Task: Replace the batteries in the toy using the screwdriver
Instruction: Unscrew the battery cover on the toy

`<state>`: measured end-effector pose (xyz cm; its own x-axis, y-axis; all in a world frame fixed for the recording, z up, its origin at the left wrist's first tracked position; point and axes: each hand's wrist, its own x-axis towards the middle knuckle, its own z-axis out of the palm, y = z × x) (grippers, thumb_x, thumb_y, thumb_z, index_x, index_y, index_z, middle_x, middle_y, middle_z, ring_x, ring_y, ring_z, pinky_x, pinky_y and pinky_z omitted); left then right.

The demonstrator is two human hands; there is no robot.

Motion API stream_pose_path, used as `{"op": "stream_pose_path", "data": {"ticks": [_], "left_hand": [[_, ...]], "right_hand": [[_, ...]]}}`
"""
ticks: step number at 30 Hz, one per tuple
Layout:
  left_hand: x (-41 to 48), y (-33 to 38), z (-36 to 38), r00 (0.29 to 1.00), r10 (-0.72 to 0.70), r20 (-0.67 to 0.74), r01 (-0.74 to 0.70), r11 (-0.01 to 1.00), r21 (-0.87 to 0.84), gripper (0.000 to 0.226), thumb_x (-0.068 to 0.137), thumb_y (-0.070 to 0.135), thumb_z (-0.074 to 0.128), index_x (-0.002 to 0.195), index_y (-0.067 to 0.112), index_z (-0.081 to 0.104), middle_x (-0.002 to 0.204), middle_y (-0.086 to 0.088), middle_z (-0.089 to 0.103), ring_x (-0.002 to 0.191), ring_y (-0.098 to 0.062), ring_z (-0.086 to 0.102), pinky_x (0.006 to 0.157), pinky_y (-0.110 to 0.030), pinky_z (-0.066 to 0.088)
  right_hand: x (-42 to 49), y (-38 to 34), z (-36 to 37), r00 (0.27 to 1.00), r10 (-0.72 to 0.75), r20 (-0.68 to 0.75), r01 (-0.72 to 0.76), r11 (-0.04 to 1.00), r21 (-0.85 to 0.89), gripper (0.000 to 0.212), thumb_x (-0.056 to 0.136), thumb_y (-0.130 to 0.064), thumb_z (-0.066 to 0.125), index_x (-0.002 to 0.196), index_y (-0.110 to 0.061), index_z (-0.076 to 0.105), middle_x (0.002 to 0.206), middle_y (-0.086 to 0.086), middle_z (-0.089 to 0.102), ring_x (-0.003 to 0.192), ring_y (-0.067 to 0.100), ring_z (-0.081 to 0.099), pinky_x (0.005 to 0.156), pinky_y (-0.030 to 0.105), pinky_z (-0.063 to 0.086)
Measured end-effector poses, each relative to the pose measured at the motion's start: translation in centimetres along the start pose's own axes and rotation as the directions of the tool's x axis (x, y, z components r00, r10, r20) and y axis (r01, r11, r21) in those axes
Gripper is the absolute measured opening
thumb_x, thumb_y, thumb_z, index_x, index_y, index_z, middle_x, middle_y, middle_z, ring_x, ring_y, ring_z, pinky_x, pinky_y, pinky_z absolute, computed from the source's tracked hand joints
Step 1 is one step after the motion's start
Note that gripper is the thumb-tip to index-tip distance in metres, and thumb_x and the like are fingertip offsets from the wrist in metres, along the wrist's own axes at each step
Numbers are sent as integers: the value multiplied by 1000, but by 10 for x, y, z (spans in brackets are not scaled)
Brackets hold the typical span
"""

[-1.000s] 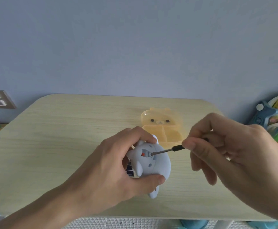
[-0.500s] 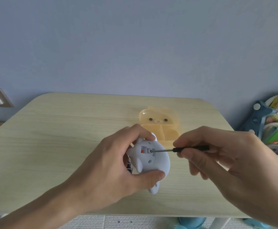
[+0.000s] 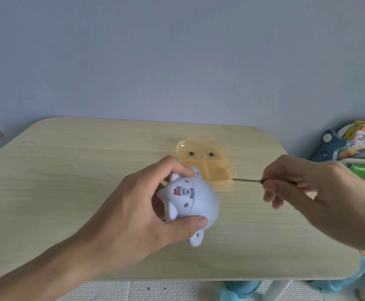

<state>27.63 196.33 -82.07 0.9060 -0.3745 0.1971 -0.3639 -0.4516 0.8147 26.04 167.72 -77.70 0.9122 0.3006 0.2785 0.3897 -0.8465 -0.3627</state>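
Left hand (image 3: 133, 216): we clasp the toy (image 3: 190, 198), underside up.
Right hand (image 3: 320, 192): we pinch the screwdriver (image 3: 247, 180), clear right of toy.
Left to do: cover seemingly not yet off.

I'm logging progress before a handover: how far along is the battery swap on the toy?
Early stage. The screwdriver in the right hand is clear of the pale blue plastic animal toy, which the left hand grips. The cover looks still closed; whether its screw is out, I can't tell. Opening it, swapping batteries and refastening remain.
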Motion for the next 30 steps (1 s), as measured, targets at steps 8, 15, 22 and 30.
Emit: {"op": "stream_pose_path", "data": {"ticks": [8, 15, 22, 30], "left_hand": [[1, -2, 7, 991, -117, 72, 125, 985, -121, 65, 59, 53, 92, 115, 39, 63, 89, -6, 78, 75, -36, 73, 68, -52, 64], [2, 0, 7, 988, -132, 80, 143, 977, -159, 64, 55, 54, 91, 113, 42, 66, 95, 1, 79, 76, -25, 78, 73, -53, 66], [1, 1, 6, 989, -128, 80, 138, 980, -146, 64, 57, 53, 91, 114, 39, 66, 94, 1, 77, 76, -27, 78, 71, -53, 66], [1, 7, 10, 985, -78, 151, 100, 985, -142, 53, 72, 26, 99, 113, 37, 68, 98, 0, 78, 80, -32, 77, 75, -52, 65]], "right_hand": [[-21, 77, 36, 979, 178, 96, -158, 970, -186, 7, 84, -45, 67, 84, -40, 71, 91, -25, 65, 83, -4, 57, 72, 21, 48], [-20, 78, 36, 976, 167, 139, -142, 975, -173, 12, 85, -46, 65, 93, -40, 71, 101, -28, 63, 92, -10, 55, 77, 10, 38], [-14, 51, 23, 993, 104, 48, -97, 986, -133, 19, 85, -46, 65, 102, -41, 68, 104, -30, 63, 92, -8, 59, 77, 18, 51], [4, -47, 13, 918, -382, 106, 387, 922, -22, 28, 91, -33, 68, 116, -22, 71, 121, -1, 59, 105, 12, 58, 88, 21, 46]]}}
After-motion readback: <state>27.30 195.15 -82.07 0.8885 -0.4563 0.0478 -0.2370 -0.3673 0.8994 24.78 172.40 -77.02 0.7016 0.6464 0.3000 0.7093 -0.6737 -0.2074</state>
